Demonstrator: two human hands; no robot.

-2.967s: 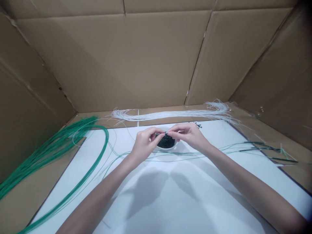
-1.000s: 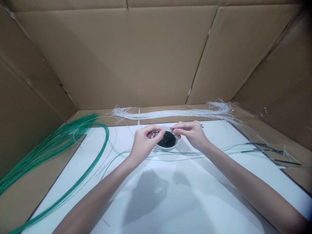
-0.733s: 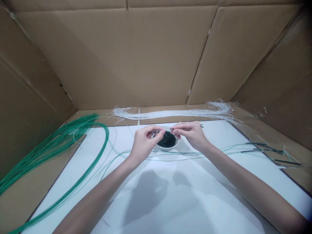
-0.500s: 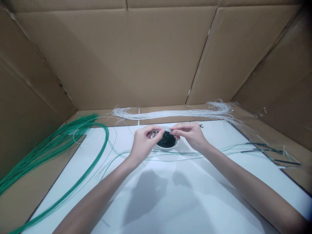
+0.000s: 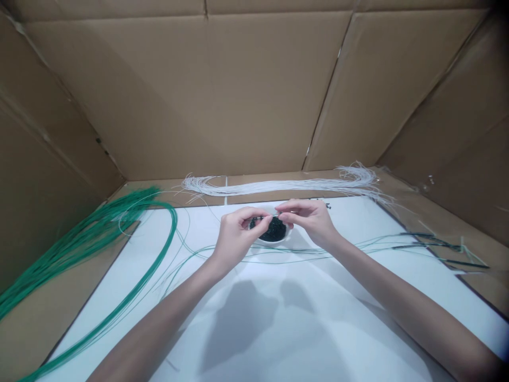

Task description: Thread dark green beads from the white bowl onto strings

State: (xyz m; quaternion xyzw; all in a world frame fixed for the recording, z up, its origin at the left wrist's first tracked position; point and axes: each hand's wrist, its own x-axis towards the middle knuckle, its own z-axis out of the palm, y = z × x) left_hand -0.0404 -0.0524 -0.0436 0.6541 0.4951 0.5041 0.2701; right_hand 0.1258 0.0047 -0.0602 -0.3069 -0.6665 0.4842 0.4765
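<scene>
Over the small white bowl (image 5: 273, 240) of dark beads (image 5: 273, 231), near the far edge of the white sheet (image 5: 294, 313), the two hands met almost fingertip to fingertip. The left hand (image 5: 237, 235) was pinched narrow, thumb and forefinger closed on a thin strand (image 5: 265, 217) that ran across the short gap to the right hand (image 5: 309, 219), whose fingers were likewise drawn together on it; whether a bead sat on the strand between them was too small to tell. The bowl stood on the sheet just under and between the fingertips, partly hidden by the left hand's knuckles. A few loose dark beads (image 5: 326, 205) lay on the sheet just beyond the right hand. Pale green strands (image 5: 278, 255) trailed across the sheet beneath both wrists and ran off to the right, where several dark-tipped ends (image 5: 437, 244) lay on the cardboard floor. At the left a thick bundle of green cords (image 5: 79, 239) curved from the cardboard onto the sheet's edge. Behind the hands, along the foot of the back wall, a long bundle of white threads (image 5: 286, 185) lay stretched from side to side. Brown cardboard walls (image 5: 238, 95) closed the space in at the back and on both sides.
</scene>
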